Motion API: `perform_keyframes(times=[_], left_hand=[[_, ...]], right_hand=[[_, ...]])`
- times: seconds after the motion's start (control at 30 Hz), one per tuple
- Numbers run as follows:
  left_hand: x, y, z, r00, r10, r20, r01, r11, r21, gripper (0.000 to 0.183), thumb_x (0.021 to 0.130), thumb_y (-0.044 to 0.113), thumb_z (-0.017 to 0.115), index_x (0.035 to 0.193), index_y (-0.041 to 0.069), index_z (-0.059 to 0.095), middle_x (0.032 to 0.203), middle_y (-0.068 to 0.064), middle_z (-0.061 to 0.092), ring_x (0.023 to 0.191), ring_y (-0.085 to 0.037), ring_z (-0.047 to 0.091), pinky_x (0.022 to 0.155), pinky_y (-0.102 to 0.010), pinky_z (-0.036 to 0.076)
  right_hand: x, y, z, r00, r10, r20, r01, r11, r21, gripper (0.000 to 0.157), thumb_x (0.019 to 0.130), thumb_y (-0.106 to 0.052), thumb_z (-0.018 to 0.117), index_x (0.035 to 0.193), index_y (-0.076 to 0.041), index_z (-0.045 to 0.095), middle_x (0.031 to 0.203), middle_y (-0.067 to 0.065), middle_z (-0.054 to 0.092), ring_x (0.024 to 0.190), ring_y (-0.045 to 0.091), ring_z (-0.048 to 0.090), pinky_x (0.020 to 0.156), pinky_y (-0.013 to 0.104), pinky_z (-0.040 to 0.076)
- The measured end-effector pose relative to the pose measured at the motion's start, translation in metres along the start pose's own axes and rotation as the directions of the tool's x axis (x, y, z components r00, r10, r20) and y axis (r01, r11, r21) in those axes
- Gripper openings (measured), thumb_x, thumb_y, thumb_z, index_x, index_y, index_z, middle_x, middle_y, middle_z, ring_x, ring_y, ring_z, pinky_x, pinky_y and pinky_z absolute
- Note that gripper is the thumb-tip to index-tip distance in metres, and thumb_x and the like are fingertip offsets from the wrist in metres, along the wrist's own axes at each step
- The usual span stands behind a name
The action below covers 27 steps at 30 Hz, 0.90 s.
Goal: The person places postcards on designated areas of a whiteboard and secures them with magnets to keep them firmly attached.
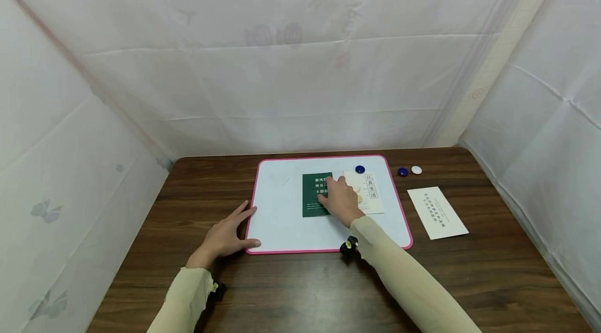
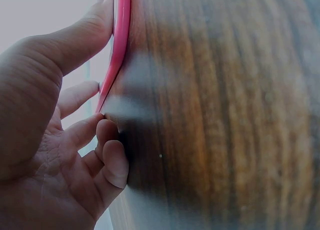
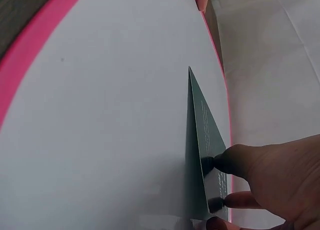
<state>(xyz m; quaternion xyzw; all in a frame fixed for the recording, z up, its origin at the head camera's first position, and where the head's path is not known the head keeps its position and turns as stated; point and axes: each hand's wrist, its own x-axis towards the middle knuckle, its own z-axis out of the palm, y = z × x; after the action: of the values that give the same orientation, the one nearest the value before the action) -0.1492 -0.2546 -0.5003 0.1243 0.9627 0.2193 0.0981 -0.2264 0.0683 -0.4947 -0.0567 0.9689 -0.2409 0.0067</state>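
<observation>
A whiteboard (image 1: 277,228) with a pink rim lies flat on the wooden table. My left hand (image 1: 223,236) rests at its left edge, thumb at the near corner and fingers spread along the rim. My right hand (image 1: 343,200) reaches over the board, its thumb and fingertips touching the printed face of a dark green card (image 1: 312,202). In the right wrist view, one edge of the card (image 3: 202,110) stands slightly off the board. Beside it lies a cream card (image 1: 375,200) with a blue round magnet (image 1: 360,169) at its top; my right hand partly covers both cards.
Right of the board, a blue magnet (image 1: 403,171) and a white magnet (image 1: 416,170) lie on the table (image 1: 300,291). Nearer to me is a white printed card (image 1: 437,213), set at an angle. White sheeting (image 1: 305,103) hangs behind the table and on both sides.
</observation>
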Motion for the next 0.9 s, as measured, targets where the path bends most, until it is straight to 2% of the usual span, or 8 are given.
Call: perform_keyframes(times=[0.43,0.9], left_hand=[[-0.0002,0.0,-0.0003,1.0,0.006,0.0,-0.006,1.0,0.002,0.095,0.081,0.057,0.082,0.159,0.018,0.042,0.169,-0.014,0.025,0.141,-0.05,0.042,0.102,-0.081,0.029],[0.0004,-0.0014,0.0016,1.0,0.005,-0.003,-0.005,1.0,-0.005,0.095,0.081,0.057,0.082,0.159,0.017,0.042,0.169,-0.014,0.025,0.142,-0.049,0.042,0.103,-0.08,0.03]], right_hand=[[-0.0006,-0.0001,0.001,1.0,-0.009,-0.006,0.009,1.0,-0.006,0.043,0.094,-0.031,0.077,0.126,-0.004,0.066,0.104,0.017,0.059,0.07,0.023,0.059,0.061,0.04,0.055],[-0.0017,0.0026,-0.0014,0.999,-0.027,-0.025,0.027,1.0,-0.008,0.041,0.094,-0.033,0.077,0.123,-0.006,0.067,0.103,0.015,0.059,0.07,0.023,0.058,0.059,0.039,0.053]])
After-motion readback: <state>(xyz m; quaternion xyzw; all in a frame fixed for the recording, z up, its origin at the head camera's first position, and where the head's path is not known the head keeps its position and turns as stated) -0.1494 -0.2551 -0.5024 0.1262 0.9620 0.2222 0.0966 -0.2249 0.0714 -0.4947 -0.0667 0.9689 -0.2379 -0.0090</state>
